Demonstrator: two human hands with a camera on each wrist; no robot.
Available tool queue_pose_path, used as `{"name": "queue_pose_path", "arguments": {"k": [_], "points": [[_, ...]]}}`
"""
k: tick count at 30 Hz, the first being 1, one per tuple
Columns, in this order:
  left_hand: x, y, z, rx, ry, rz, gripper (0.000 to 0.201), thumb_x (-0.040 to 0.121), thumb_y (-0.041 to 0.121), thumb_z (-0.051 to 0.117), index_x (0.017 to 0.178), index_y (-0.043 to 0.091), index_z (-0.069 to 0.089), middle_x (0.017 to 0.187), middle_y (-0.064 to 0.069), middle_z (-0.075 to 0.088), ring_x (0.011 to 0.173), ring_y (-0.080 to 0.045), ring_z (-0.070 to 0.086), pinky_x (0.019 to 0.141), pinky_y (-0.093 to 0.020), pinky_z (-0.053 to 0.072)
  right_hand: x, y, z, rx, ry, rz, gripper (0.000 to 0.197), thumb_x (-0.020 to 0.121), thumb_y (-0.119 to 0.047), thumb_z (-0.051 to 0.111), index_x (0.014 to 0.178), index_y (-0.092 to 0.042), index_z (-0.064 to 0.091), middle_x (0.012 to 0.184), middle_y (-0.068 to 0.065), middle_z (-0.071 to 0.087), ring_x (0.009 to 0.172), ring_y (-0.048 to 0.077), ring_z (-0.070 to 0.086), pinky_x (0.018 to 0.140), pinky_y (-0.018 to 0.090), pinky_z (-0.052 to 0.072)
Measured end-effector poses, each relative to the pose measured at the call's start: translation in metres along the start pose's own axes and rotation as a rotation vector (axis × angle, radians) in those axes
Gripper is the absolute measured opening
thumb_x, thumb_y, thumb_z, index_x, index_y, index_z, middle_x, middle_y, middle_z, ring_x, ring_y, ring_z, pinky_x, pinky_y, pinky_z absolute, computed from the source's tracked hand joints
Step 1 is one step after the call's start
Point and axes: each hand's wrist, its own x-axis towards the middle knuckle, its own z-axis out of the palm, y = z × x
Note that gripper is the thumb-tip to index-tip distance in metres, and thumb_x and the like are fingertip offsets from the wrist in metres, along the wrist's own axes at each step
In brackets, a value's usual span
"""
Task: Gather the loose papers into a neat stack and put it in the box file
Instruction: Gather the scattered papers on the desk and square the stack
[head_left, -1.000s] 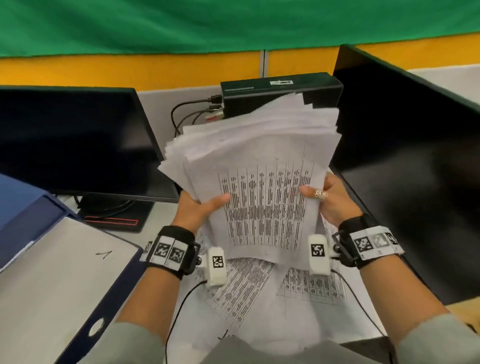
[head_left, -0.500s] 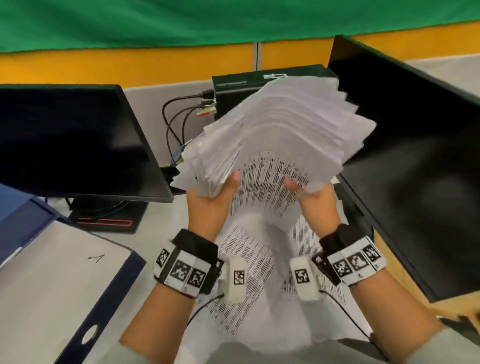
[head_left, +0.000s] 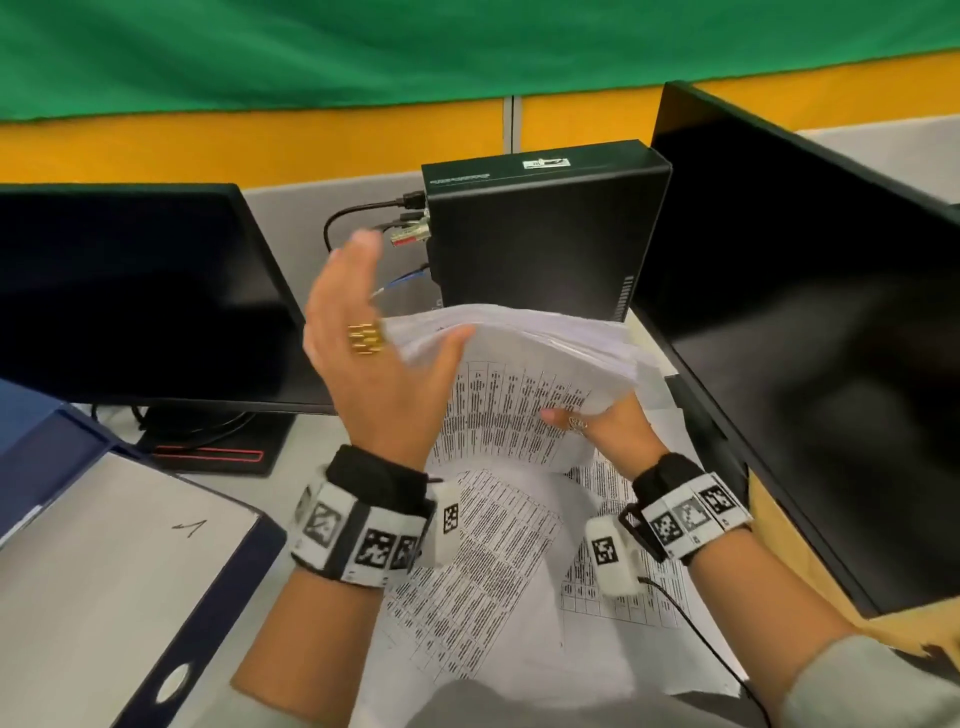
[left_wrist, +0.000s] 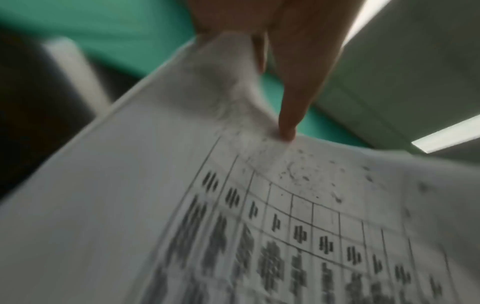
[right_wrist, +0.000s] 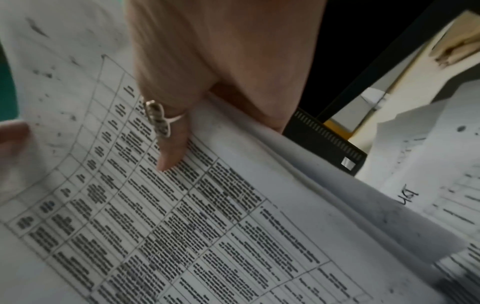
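Note:
A thick stack of printed papers (head_left: 524, 364) hangs low over the desk in front of the black computer, its sheets fanned unevenly. My right hand (head_left: 602, 426) grips its near right corner, the ringed thumb (right_wrist: 171, 144) on the top sheet (right_wrist: 207, 226) and the fingers underneath. My left hand (head_left: 374, 364) stands upright against the stack's left edge with straight fingers, its thumb (left_wrist: 288, 115) touching the top sheet (left_wrist: 130, 185). Several loose printed sheets (head_left: 493, 571) lie on the desk under my wrists. The open blue box file (head_left: 223, 597) sits at the near left, holding a white sheet (head_left: 119, 561).
A dark monitor (head_left: 130, 291) stands at the left and another (head_left: 805, 338) close on the right. A small black computer (head_left: 540, 234) with cables (head_left: 353, 218) sits behind the stack. More sheets (right_wrist: 428, 185) lie to the right of the stack.
The stack has dropped from held up and fanned to low above the desk. My left hand has let go of its grip and straightened at the left edge. My right hand still holds on.

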Motion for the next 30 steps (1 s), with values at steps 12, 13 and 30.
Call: {"name": "queue_pose_path", "arguments": {"k": [12,13,30], "points": [[0.021,0.03,0.043,0.636,-0.826,0.364,0.072,0.083,0.045,0.059,0.143,0.025,0.025,0.136,-0.003,0.046,0.127,-0.024,0.041,0.109,-0.045,0.024,0.013,0.001,0.007,0.089,-0.039,0.034,0.047,0.064,0.005,0.076,0.104,-0.016,0.063,0.109,0.014,0.068,0.103,0.029,0.064,0.089,0.05,0.052],[0.023,0.032,0.044,0.625,-0.826,0.384,0.064,0.085,0.043,0.058,0.139,0.025,0.03,0.131,-0.003,0.05,0.122,-0.024,0.047,0.105,-0.042,0.03,0.015,0.003,0.006,0.097,-0.038,0.041,0.047,0.064,0.005,0.076,0.104,-0.017,0.063,0.108,0.012,0.068,0.102,0.027,0.065,0.089,0.049,0.052],[0.047,0.0,0.052,0.522,-0.825,0.301,0.034,0.09,0.047,0.048,0.101,0.018,0.061,0.072,0.004,0.047,0.066,-0.013,0.046,0.047,-0.022,0.026,0.0,0.08,0.033,-0.094,0.072,0.14,0.106,0.074,0.011,0.065,0.146,-0.025,-0.002,0.151,-0.006,0.015,0.14,0.014,0.017,0.116,0.04,0.016]]}}
